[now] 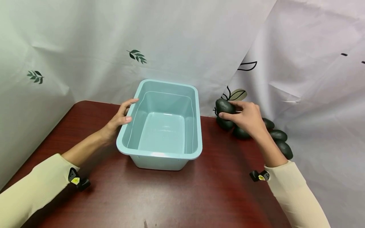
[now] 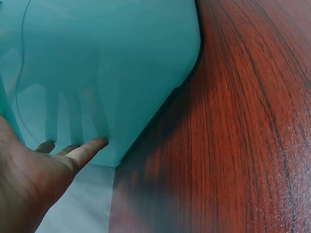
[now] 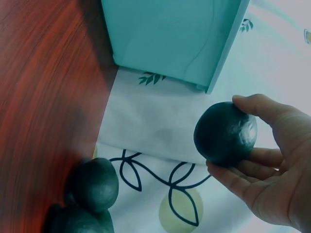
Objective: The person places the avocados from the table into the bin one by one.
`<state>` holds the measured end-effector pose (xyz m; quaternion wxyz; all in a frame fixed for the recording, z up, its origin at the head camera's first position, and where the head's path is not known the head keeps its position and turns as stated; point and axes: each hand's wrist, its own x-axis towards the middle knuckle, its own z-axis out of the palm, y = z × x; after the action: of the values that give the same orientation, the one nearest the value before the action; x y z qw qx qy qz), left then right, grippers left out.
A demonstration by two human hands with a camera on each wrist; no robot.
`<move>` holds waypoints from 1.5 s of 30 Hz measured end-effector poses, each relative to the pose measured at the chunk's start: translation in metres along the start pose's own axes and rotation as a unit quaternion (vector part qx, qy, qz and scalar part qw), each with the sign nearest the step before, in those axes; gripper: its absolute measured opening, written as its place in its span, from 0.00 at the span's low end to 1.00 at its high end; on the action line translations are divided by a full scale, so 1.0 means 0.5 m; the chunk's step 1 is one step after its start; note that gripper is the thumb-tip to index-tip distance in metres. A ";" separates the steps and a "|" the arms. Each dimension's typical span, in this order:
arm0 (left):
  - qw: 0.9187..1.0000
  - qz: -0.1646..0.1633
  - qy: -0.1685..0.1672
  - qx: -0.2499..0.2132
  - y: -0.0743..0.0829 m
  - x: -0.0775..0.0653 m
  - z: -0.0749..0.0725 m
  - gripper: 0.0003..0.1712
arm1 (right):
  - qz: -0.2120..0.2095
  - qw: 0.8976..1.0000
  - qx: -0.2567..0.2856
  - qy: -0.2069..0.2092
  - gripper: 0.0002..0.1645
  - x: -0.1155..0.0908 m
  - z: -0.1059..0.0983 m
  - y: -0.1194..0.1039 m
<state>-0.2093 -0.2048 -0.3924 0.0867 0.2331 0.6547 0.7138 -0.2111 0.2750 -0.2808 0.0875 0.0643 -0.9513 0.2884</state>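
A dark green avocado (image 1: 224, 106) is gripped between the thumb and fingers of my right hand (image 1: 247, 117), raised over the other avocados. The same avocado (image 3: 225, 134) fills the grasp in the right wrist view. My left hand (image 1: 115, 122) rests at the left side of a light blue plastic tub (image 1: 159, 155), thumb by the rim. From the left wrist, its straight fingers (image 2: 90, 150) touch the tub's outer wall (image 2: 131, 63). The tub stands upright with its inside bare.
Several avocados (image 1: 241, 133) lie at the right edge of the reddish-brown wooden table (image 1: 171, 196), some hidden behind my right hand and forearm. A white leaf-printed cloth (image 1: 176, 41) hangs behind the table and along its sides.
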 end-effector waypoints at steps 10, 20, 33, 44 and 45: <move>1.000 -0.012 -0.003 0.001 0.000 -0.001 -0.001 0.41 | -0.001 1.000 0.011 -0.016 0.47 0.010 0.012 -0.032; 1.000 -0.013 0.005 -0.005 0.002 -0.004 -0.004 0.40 | -0.021 0.999 0.037 0.003 0.42 0.017 0.012 -0.060; 1.000 -0.010 0.003 0.000 0.000 -0.002 -0.004 0.40 | -0.040 0.996 0.073 0.022 0.36 0.027 0.030 -0.095; 1.000 -0.015 -0.001 -0.015 0.006 -0.001 0.002 0.40 | -0.037 0.988 0.146 0.029 0.35 0.030 0.047 -0.122; 1.000 -0.015 0.000 -0.015 0.006 -0.001 0.002 0.40 | -0.036 0.987 0.156 0.029 0.35 0.030 0.050 -0.124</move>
<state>-0.2078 -0.2047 -0.3896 0.1011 0.2222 0.6473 0.7221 -0.2183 0.2088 -0.2645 0.1142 0.1033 -0.8889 0.4314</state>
